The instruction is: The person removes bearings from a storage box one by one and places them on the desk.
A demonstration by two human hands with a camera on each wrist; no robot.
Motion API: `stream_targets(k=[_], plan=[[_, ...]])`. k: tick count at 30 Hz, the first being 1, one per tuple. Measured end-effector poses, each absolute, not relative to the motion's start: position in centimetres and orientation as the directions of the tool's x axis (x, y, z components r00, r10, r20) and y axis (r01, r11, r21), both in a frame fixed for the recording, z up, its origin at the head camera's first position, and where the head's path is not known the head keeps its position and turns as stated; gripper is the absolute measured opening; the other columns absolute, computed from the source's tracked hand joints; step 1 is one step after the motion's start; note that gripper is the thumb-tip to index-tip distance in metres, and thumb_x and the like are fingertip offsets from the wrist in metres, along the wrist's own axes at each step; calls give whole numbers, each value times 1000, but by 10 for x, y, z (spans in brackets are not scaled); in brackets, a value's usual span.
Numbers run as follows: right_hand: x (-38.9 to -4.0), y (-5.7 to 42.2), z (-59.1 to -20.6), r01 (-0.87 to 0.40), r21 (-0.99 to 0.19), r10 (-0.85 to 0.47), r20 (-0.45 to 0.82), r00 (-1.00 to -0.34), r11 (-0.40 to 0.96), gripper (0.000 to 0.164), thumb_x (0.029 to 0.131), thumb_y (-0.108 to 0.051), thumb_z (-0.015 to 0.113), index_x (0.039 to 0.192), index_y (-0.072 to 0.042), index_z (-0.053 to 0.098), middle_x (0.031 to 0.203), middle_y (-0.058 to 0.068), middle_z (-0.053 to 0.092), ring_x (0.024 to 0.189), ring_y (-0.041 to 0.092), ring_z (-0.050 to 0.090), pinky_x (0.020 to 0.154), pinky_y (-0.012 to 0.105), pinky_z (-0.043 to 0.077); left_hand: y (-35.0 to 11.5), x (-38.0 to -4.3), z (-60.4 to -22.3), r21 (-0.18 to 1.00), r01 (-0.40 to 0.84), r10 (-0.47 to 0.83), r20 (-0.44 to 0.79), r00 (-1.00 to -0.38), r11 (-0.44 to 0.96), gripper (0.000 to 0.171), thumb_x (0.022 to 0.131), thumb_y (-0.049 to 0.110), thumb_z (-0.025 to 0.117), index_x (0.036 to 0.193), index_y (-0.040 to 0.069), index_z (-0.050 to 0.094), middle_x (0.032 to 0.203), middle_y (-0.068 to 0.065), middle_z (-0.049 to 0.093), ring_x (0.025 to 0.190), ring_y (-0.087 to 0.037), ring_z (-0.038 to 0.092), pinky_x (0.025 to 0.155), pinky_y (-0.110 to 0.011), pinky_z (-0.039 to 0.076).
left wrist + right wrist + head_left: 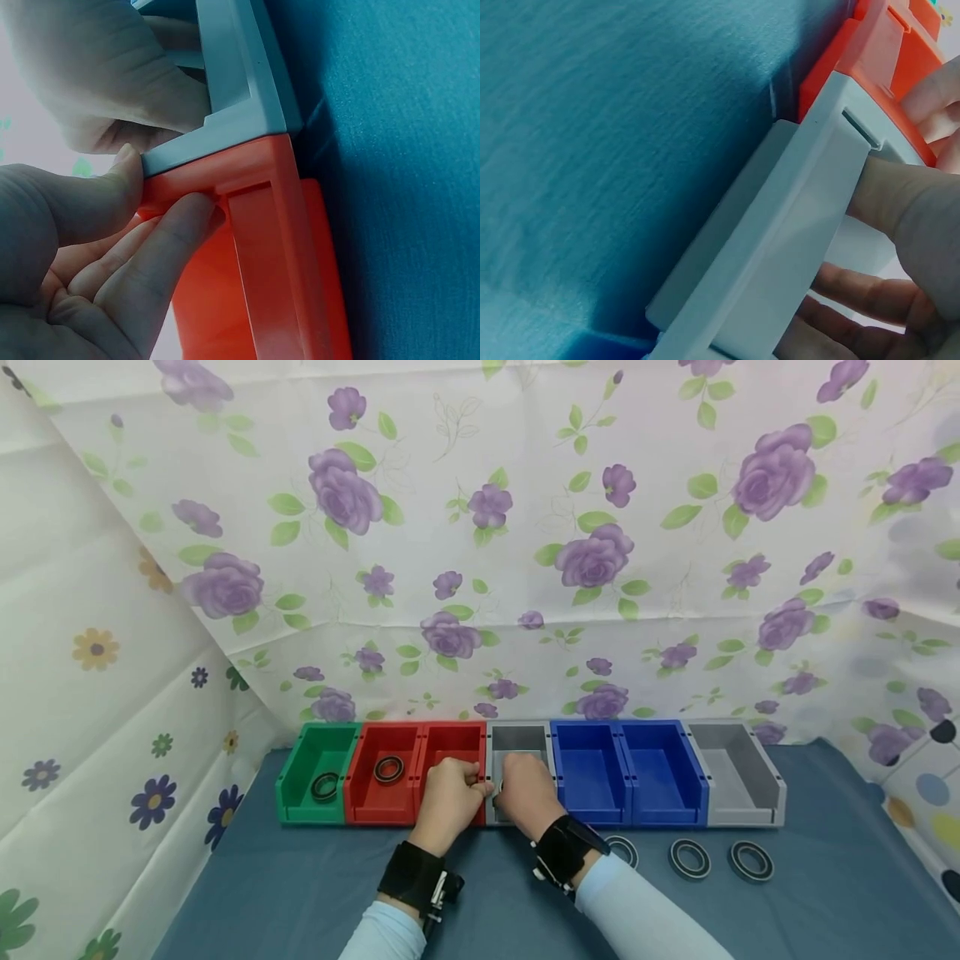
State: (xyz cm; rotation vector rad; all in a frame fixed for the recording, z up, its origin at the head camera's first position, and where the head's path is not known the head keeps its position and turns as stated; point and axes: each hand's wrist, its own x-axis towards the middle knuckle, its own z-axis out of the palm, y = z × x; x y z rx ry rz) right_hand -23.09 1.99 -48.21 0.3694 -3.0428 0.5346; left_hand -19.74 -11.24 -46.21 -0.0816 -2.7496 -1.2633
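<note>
My left hand (450, 789) is at the side wall of a red bin (277, 262), where it meets a grey bin (787, 225). The thumb lies at the top edge and a fingertip touches the wall's inner side, pinching it. My right hand (527, 789) reaches into that grey bin, its thumb close to the same wall and its other fingers bent behind the front lip. Whether it holds anything I cannot tell. A bearing (389, 769) lies in the other red bin (367, 797), and another bearing (325, 787) in the green bin (296, 785).
To the right in the row stand two blue bins (588, 768) (660, 768) and a second grey bin (738, 777). On the blue-grey cloth in front lie two bearings (676, 858) (736, 862), plus one bearing (633, 853) partly behind my right wrist. A flowered cloth (450, 568) hangs behind.
</note>
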Motion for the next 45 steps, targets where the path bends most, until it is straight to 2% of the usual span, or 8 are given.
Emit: stream_targets(k=[4, 8, 12, 17, 25, 32, 45], plan=[[-229, 22, -480, -261, -323, -238, 109, -965, 910, 26, 68, -23, 77, 62, -18, 52, 64, -4, 49, 65, 14, 49, 57, 29, 44, -113, -198, -462, 756, 102, 5, 130, -992, 646, 35, 78, 13, 74, 110, 2, 66, 94, -8, 66, 76, -8, 61, 69, -27, 51], [-226, 26, -478, -279, -336, -238, 158, -958, 900, 26, 66, -27, 79, 79, -15, 60, 77, -1, 50, 74, 16, 48, 63, 30, 45, -113, -198, -462, 762, 105, 8, 130, -992, 639, 35, 77, 13, 74, 109, 1, 66, 95, -9, 66, 76, -7, 61, 69, -27, 51], [-223, 29, -475, -318, -342, -246, 238, -940, 884, 41, 67, -33, 80, 98, -11, 64, 86, 1, 53, 80, 17, 48, 67, 29, 46, -113, -197, -461, 757, 109, 7, 137, -991, 644, 35, 77, 13, 75, 109, 1, 66, 96, -9, 66, 78, -8, 61, 69, -27, 51], [-220, 34, -471, -364, -363, -251, 321, -913, 858, 46, 69, -30, 79, 108, -10, 64, 100, 4, 56, 91, 19, 50, 73, 30, 48, -113, -196, -461, 752, 106, 6, 134, -991, 651, 35, 77, 14, 74, 109, 1, 66, 96, -8, 66, 78, -8, 61, 68, -27, 51], [-216, 46, -465, -395, -381, -222, 423, -879, 836, 37, 70, -27, 77, 102, -14, 65, 103, 1, 56, 94, 14, 49, 77, 25, 47, -112, -197, -461, 744, 95, 3, 125, -992, 662, 34, 77, 15, 75, 108, 2, 67, 92, -6, 67, 74, -6, 60, 66, -26, 51], [-211, 57, -458, -426, -395, -200, 498, -844, 814, 38, 70, -27, 77, 104, -15, 65, 105, -1, 55, 96, 14, 48, 76, 24, 47, -112, -196, -460, 745, 94, 0, 125, -992, 660, 33, 77, 15, 75, 107, 3, 68, 93, -5, 67, 76, -7, 60, 68, -26, 51], [-193, 80, -434, -437, -401, -175, 544, -821, 805, 44, 71, -29, 77, 111, -16, 64, 110, 0, 56, 100, 13, 48, 77, 26, 47, -113, -197, -462, 738, 77, -5, 109, -994, 671, 35, 77, 18, 76, 108, 6, 68, 94, -4, 67, 76, -7, 60, 69, -26, 51]])
